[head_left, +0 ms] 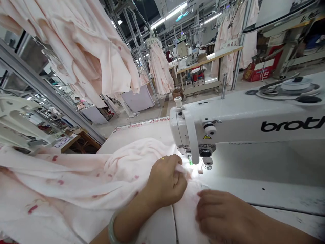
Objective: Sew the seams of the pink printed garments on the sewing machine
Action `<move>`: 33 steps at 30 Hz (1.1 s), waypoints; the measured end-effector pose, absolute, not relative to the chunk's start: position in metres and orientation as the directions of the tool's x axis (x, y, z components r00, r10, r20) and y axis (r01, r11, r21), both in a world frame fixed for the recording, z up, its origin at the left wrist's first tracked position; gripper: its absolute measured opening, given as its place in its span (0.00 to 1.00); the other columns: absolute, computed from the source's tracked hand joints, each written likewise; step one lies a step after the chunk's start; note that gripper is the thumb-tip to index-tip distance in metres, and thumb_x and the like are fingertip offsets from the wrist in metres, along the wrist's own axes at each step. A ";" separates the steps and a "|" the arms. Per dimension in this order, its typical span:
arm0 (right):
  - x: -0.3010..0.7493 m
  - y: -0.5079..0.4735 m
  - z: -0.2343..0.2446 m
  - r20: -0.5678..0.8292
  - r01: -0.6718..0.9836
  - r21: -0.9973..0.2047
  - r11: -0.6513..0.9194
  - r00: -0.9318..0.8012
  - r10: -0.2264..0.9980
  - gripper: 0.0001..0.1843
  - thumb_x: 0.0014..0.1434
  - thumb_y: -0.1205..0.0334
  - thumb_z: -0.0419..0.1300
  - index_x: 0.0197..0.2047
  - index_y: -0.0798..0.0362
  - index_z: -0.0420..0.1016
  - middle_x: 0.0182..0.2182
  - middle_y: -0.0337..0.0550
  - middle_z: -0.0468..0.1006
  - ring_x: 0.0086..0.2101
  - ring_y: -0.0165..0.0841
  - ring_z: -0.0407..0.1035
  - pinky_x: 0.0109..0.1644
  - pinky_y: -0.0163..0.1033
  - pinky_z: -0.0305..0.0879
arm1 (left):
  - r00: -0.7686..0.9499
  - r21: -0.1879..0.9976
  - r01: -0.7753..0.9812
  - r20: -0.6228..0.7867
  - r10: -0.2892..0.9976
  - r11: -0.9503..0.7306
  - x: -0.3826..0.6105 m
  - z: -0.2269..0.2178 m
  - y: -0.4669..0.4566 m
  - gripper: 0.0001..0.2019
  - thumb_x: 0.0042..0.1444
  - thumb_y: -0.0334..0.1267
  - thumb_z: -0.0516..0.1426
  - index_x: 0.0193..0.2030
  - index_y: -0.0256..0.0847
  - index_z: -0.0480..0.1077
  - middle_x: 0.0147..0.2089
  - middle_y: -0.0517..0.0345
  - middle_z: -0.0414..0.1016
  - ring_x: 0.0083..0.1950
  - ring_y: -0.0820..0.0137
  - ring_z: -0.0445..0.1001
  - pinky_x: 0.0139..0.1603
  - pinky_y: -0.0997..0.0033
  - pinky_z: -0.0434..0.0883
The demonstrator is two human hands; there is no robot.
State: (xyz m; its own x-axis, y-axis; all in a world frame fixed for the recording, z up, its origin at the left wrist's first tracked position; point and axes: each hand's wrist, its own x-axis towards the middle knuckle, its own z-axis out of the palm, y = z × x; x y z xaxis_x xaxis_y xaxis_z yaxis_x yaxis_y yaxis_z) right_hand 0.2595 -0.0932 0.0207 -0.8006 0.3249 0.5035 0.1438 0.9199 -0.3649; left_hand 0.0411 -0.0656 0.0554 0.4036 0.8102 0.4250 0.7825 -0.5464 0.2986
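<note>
A pale pink fleecy cloth [83,183] with small red marks spreads from the left across the machine bed, its edge reaching the lit needle area of a white sewing machine [236,125]. My left hand [166,181] is closed, pinching a fold of this cloth just left of the presser foot. A ring and a pale green bangle show on that arm. My right hand [218,210] rests at the cloth's near right part, below the needle, slightly blurred. Its fingers curl down against the fabric, and their tips are hidden, so its grip is unclear.
Pink garments [83,44] hang at the upper left, with more on a hanging rack [159,67] behind. A metal pole [50,88] slants down the left side. Farther back stand a work table [210,59] and a red box [259,71].
</note>
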 end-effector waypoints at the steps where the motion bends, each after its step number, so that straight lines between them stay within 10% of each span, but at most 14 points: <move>1: 0.260 -0.089 0.018 0.504 0.185 -0.420 0.889 -0.766 0.398 0.14 0.73 0.65 0.49 0.38 0.51 0.73 0.32 0.43 0.76 0.35 0.35 0.70 0.46 0.42 0.69 | 0.374 0.285 0.813 0.413 0.831 -0.508 0.041 0.051 -0.066 0.07 0.58 0.39 0.58 0.41 0.42 0.65 0.31 0.59 0.71 0.31 0.63 0.71 0.34 0.64 0.65; 4: 0.262 -0.074 0.003 0.496 0.318 -0.491 0.811 -0.662 0.561 0.09 0.73 0.67 0.51 0.45 0.51 0.73 0.37 0.43 0.78 0.41 0.37 0.70 0.47 0.43 0.69 | 0.336 0.139 0.898 0.400 0.853 -0.419 0.039 0.039 -0.065 0.16 0.54 0.45 0.67 0.40 0.40 0.68 0.33 0.57 0.75 0.34 0.58 0.74 0.38 0.59 0.67; 12: 0.262 -0.059 -0.023 0.472 0.468 -0.427 0.774 -0.614 0.632 0.18 0.71 0.64 0.55 0.62 0.50 0.68 0.55 0.48 0.78 0.56 0.42 0.68 0.58 0.53 0.69 | 0.487 -0.193 0.858 0.602 0.633 -0.476 0.035 0.043 -0.072 0.10 0.52 0.19 0.56 0.35 0.38 0.69 0.37 0.52 0.76 0.41 0.60 0.75 0.48 0.56 0.67; 17: 0.262 -0.059 -0.003 0.326 0.404 -0.468 0.786 -0.748 0.578 0.21 0.71 0.62 0.53 0.65 0.47 0.69 0.55 0.49 0.78 0.62 0.46 0.62 0.65 0.57 0.64 | 0.628 0.060 0.647 0.523 0.576 -0.760 0.046 0.031 -0.078 0.08 0.63 0.27 0.51 0.45 0.39 0.67 0.46 0.50 0.79 0.49 0.62 0.76 0.57 0.58 0.69; 24: 0.270 -0.057 0.008 0.382 0.373 -0.319 0.871 -0.791 0.479 0.23 0.67 0.66 0.56 0.65 0.49 0.69 0.56 0.48 0.78 0.56 0.45 0.67 0.65 0.57 0.58 | 0.326 0.632 0.669 0.225 0.918 -0.392 0.043 0.023 -0.069 0.06 0.69 0.42 0.53 0.41 0.43 0.63 0.36 0.58 0.74 0.37 0.65 0.74 0.38 0.66 0.70; 29: 0.276 -0.055 0.015 0.429 0.203 -0.158 0.966 -0.867 0.253 0.15 0.72 0.72 0.49 0.40 0.52 0.76 0.35 0.44 0.80 0.34 0.36 0.68 0.43 0.45 0.63 | 0.268 0.647 0.691 0.183 0.946 -0.321 0.045 0.019 -0.069 0.13 0.56 0.33 0.64 0.45 0.44 0.66 0.40 0.59 0.77 0.43 0.63 0.77 0.45 0.64 0.73; 33: 0.274 -0.062 0.021 0.380 0.154 -0.038 0.987 -0.912 0.157 0.19 0.71 0.75 0.44 0.41 0.56 0.76 0.32 0.45 0.77 0.29 0.36 0.65 0.34 0.45 0.61 | 0.396 0.566 0.634 0.348 0.850 -0.527 0.044 0.011 -0.070 0.08 0.58 0.26 0.58 0.42 0.43 0.71 0.47 0.55 0.78 0.50 0.64 0.77 0.50 0.66 0.73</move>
State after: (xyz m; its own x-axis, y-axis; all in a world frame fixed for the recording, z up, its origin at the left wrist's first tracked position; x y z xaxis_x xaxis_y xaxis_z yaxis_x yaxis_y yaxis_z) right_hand 0.2744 -0.0622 0.0206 -0.9117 0.1566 0.3799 0.1539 0.9874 -0.0377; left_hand 0.0441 -0.0700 0.0106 0.3963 0.8496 0.3480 0.6337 -0.5274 0.5660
